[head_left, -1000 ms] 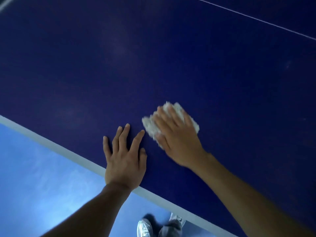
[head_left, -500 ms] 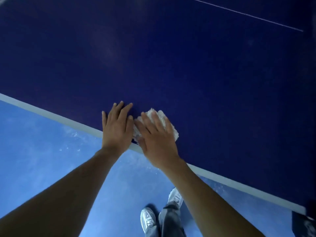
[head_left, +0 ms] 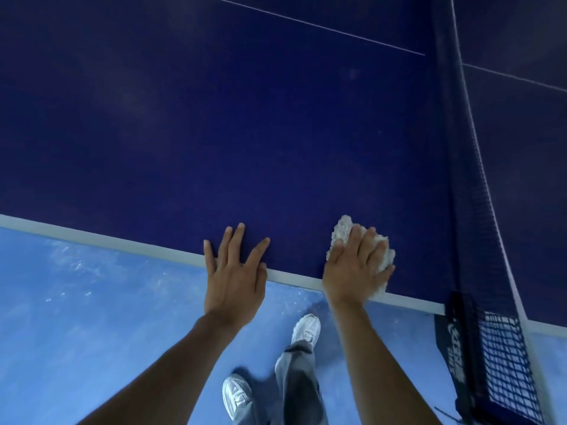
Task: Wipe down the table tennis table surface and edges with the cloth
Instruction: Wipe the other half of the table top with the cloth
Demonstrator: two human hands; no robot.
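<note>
Head view: looking down at the near long side of a dark blue table tennis table (head_left: 276, 133). Left hand (head_left: 234, 271) is flat on the tabletop, holding nothing. Its fingers are spread and straight, and the palm sits over the white edge stripe (head_left: 122, 244). Right hand (head_left: 356, 271) is just beside it, toward the net, pressing a bunched white cloth (head_left: 344, 231) onto the surface. The fingers lie nearly straight across the cloth rather than wrapped round it. Cloth sits at the table's near edge, sticking out past the fingertips and on the net side of the hand. Net (head_left: 466, 179) is near on the right, with its clamp (head_left: 454, 332) on the table edge. Below are a blue floor (head_left: 76, 317), grey trousers (head_left: 297, 378) and white sneakers (head_left: 236, 394).
</note>
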